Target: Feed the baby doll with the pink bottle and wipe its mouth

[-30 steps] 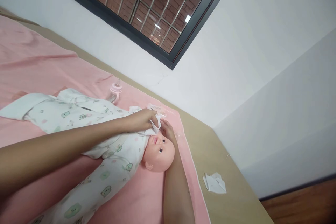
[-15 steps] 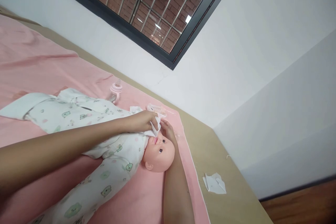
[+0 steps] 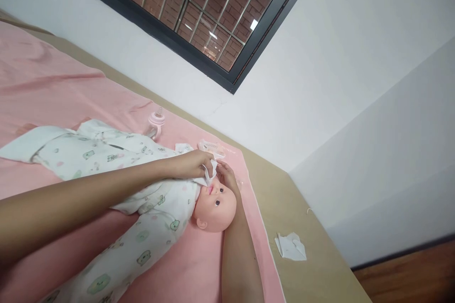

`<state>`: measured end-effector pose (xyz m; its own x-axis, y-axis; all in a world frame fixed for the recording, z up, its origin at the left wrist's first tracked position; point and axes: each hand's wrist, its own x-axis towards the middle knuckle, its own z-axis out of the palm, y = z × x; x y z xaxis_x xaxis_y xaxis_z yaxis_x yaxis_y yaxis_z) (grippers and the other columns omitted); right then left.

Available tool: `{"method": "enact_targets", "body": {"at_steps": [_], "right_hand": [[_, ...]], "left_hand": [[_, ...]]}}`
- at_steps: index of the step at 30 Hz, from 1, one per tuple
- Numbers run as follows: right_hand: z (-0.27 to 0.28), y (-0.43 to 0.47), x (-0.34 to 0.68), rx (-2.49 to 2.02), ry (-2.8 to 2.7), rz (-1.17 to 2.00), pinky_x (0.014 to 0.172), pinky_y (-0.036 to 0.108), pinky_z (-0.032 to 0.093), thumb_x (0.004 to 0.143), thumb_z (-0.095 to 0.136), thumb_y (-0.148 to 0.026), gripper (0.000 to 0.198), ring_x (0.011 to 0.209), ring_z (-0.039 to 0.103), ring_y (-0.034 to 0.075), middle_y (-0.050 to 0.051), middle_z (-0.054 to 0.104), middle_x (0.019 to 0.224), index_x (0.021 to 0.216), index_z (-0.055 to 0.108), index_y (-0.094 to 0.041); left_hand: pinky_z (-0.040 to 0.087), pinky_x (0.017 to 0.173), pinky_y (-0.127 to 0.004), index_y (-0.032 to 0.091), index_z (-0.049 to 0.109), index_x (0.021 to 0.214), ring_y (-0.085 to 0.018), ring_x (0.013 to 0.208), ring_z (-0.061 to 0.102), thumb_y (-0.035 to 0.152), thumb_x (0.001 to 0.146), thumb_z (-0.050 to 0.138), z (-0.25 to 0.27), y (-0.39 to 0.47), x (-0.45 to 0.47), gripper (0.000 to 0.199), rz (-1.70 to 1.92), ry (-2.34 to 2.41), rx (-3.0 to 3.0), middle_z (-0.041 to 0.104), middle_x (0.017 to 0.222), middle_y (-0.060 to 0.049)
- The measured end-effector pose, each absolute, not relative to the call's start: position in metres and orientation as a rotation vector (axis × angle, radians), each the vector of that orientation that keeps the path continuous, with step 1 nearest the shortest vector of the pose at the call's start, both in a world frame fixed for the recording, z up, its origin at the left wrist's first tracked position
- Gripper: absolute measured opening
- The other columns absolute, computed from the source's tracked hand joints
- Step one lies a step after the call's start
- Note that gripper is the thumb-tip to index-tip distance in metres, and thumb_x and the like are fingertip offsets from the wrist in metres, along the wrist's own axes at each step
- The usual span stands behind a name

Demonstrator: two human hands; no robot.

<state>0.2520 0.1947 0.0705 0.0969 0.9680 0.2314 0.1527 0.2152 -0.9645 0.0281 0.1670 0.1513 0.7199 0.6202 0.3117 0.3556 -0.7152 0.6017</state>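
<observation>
A baby doll [image 3: 217, 204] in a white printed sleepsuit [image 3: 142, 189] lies on a pink blanket [image 3: 53, 99]. My left hand [image 3: 192, 163] reaches across the doll's chest and pinches a small white wipe [image 3: 210, 173] held against the doll's chin and cheek. My right hand [image 3: 227, 177] rests on the far side of the doll's head, fingers touching the same wipe. The forearm of that hand runs down past the doll's head.
A pink baby bottle [image 3: 156, 123] lies beyond the doll. A small packet [image 3: 211, 147] sits near the blanket's corner. A crumpled white wipe [image 3: 290, 247] lies on the tan mattress [image 3: 295, 208]. White walls and a barred window [image 3: 199, 9] are behind.
The wipe has shifted slightly at the doll's chin between my fingers. Both hands otherwise stay in place.
</observation>
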Motion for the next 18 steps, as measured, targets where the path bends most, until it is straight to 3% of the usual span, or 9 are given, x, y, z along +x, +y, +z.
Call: {"method": "enact_targets", "body": {"at_steps": [10, 18], "right_hand": [[0.072, 0.196, 0.255, -1.159, -1.329, 0.976, 0.1, 0.039, 0.051, 0.083, 0.062, -0.036, 0.033, 0.101, 0.065, 0.02, 0.008, 0.073, 0.101, 0.11, 0.066, -0.018], [0.07, 0.207, 0.259, -1.17, -1.282, 1.052, 0.1, 0.04, 0.051, 0.077, 0.068, -0.035, 0.035, 0.102, 0.067, 0.023, 0.009, 0.074, 0.095, 0.107, 0.067, -0.017]], "left_hand": [[0.043, 0.075, -0.02, 0.018, 0.078, 0.074, -0.015, 0.082, 0.063, -0.005, 0.067, 0.048, 0.144, 0.172, 0.028, 0.039, 0.767, 0.521, 2.345, 0.065, 0.092, -0.002], [0.043, 0.08, -0.022, 0.019, 0.078, 0.077, -0.019, 0.095, 0.064, -0.004, 0.066, 0.047, 0.143, 0.169, 0.027, 0.04, 0.706, 0.502, 2.311, 0.064, 0.102, -0.004]]}}
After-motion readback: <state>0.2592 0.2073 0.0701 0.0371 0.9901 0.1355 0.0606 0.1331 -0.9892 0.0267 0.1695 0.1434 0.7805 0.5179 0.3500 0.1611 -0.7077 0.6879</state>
